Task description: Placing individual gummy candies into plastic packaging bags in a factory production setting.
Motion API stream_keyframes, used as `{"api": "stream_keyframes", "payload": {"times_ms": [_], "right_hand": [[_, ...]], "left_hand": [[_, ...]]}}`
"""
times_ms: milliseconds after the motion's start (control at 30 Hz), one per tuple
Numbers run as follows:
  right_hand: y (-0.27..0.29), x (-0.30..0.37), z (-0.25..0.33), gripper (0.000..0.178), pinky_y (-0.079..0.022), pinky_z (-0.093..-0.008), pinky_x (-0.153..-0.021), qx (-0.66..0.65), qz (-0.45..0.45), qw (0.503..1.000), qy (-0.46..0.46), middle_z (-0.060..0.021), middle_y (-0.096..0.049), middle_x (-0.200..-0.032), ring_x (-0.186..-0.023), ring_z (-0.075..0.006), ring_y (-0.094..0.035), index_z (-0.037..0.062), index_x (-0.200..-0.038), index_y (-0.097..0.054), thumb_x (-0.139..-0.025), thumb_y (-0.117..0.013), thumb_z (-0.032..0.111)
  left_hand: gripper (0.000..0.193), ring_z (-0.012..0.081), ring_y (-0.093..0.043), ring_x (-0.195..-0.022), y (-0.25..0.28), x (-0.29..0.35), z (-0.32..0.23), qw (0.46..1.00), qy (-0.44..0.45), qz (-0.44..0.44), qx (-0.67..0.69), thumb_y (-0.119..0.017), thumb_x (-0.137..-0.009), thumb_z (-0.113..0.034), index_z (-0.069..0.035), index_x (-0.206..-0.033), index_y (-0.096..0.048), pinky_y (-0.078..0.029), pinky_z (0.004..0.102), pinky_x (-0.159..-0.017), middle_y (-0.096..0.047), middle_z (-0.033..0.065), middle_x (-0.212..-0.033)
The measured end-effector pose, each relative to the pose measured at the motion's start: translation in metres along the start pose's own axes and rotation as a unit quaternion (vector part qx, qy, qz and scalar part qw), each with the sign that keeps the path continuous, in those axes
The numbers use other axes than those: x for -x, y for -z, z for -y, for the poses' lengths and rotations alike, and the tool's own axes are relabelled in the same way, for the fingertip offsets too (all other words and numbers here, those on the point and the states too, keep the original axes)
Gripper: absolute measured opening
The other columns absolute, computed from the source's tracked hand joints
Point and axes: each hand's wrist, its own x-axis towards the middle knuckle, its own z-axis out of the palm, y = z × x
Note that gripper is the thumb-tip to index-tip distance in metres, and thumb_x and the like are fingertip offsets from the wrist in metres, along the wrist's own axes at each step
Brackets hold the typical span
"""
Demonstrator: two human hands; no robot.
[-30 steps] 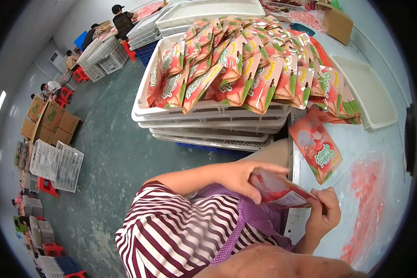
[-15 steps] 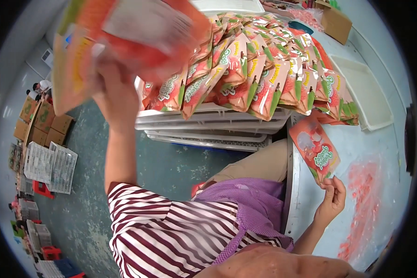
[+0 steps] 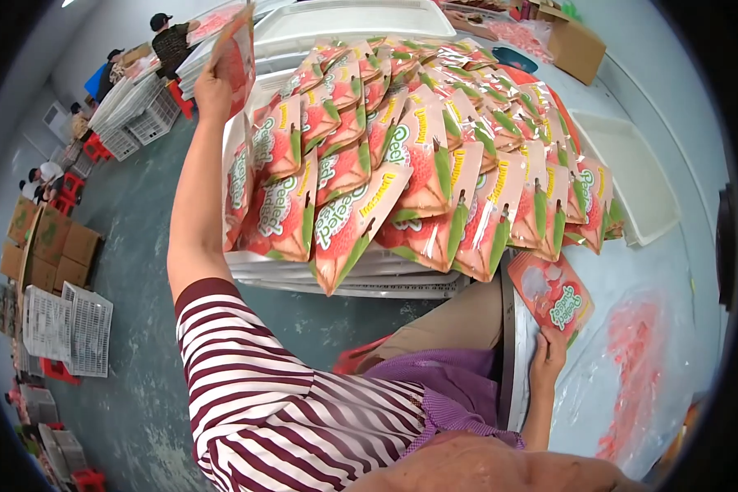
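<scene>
My left hand is raised at the far left of the crate stack, its fingers closed on an upright pink pouch seen nearly edge-on. Below and right of that pouch, many standing pink and green fruit pouches lean in rows in the top white plastic crate. My right hand is over the pale blue table, gripping the lower end of another pink pouch with its printed face up. The upper end of this pouch lies just below the front corner of the crate's pouches.
On the table lies a clear bag of small pink packets. A white tray stands at the right and a cardboard box behind. Behind the pouches is another white tray. Several people work at far left near stacked crates.
My left hand has carried its pouch away from close to the camera, to the crate's far left side. My right hand has shifted slightly left with its pouch. The view has tilted.
</scene>
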Motion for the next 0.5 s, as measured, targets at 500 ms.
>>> {"api": "stream_keyframes", "payload": {"times_ms": [500], "right_hand": [[0.003, -0.004, 0.0, 0.012, -0.042, -0.0341, -0.085, 0.013, -0.003, 1.0, -0.004, -0.013, -0.059, -0.093, -0.09, -0.0272, -0.055, -0.0014, -0.092, -0.059, -0.08, -0.056, -0.002]], "left_hand": [[0.079, 0.0269, -0.02, -0.136, 0.012, 0.036, 0.055, 0.897, 0.275, 0.33, 0.103, -0.044, -0.084, -0.063, -0.016, -0.143, -0.021, -0.024, 0.0409, -0.106, -0.022, 0.0124, -0.147]]}}
